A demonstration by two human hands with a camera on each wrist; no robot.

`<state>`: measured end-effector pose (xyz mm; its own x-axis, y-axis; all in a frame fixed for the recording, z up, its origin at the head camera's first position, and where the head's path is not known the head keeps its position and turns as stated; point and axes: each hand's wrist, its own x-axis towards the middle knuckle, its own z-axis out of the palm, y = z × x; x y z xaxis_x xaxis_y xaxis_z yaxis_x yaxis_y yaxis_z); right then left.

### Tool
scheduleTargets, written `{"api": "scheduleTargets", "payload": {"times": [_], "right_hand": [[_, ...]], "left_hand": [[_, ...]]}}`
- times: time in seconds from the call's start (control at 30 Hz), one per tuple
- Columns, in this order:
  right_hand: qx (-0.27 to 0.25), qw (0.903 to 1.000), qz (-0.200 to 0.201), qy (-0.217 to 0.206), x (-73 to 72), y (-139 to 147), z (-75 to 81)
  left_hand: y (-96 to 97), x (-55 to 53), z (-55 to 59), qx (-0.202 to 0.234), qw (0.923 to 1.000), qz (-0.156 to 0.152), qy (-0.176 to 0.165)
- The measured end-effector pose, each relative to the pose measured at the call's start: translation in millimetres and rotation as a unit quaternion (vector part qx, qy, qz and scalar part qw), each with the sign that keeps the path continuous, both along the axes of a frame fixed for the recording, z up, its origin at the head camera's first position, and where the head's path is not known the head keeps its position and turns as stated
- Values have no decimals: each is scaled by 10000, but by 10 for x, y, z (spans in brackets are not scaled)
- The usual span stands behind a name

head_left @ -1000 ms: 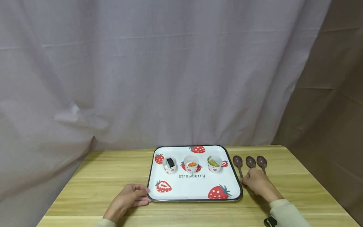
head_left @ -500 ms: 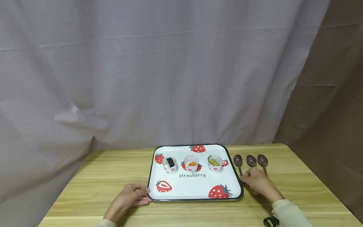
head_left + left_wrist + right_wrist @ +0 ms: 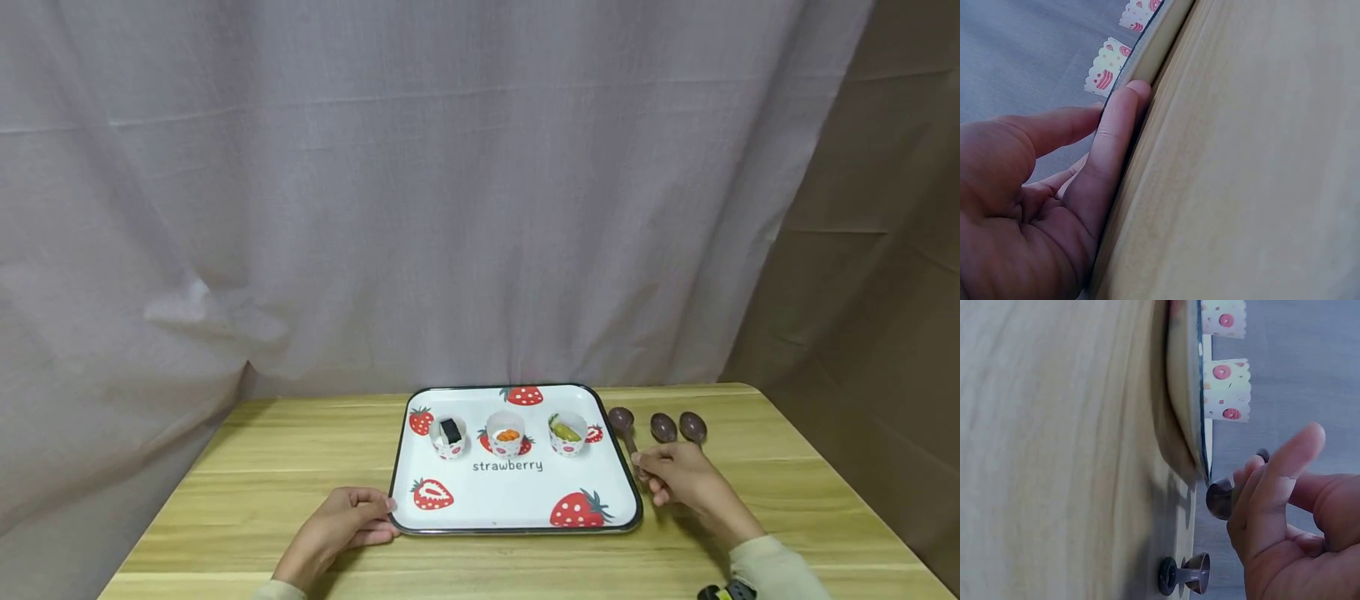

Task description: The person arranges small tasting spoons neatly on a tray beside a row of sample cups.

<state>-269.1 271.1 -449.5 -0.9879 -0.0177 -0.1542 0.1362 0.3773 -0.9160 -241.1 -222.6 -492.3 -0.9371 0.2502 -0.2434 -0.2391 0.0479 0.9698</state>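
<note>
A white strawberry-print tray (image 3: 495, 500) with a dark rim lies on the table. My left hand (image 3: 337, 521) grips its near left corner, thumb at the rim and fingers along the outside wall. Off the tray's right side, my right hand (image 3: 684, 479) pinches the handle of a brown spoon (image 3: 622, 418). That spoon's bowl (image 3: 1219, 500) is raised off the wood in the right wrist view. Two more brown spoons, a middle one (image 3: 663, 427) and a right one (image 3: 693, 427), lie beyond the right hand, which covers their handles.
On the tray stand three paper cups: the left one (image 3: 447, 447) with a black-and-white piece, the middle one (image 3: 506, 447) with orange pieces, the right one (image 3: 567, 446) with green pieces. A grey curtain (image 3: 480, 208) hangs behind the wooden table (image 3: 285, 450).
My right hand has taken up the leftmost spoon; its bowl has shifted slightly left, towards the tray, and come off the table. The left hand stays at the tray corner.
</note>
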Motion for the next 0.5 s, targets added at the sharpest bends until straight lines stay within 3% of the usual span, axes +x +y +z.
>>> {"api": "scheduleTargets", "payload": {"times": [0.3,0.5], "right_hand": [[-697,9974,-55,-152,51,-32,103],[-1160,9929,248,-84,96,-124,167]], "left_hand": [[-1,11,0,28,10000,-6,49],[0,10,7,2,10000,-18,50]]}}
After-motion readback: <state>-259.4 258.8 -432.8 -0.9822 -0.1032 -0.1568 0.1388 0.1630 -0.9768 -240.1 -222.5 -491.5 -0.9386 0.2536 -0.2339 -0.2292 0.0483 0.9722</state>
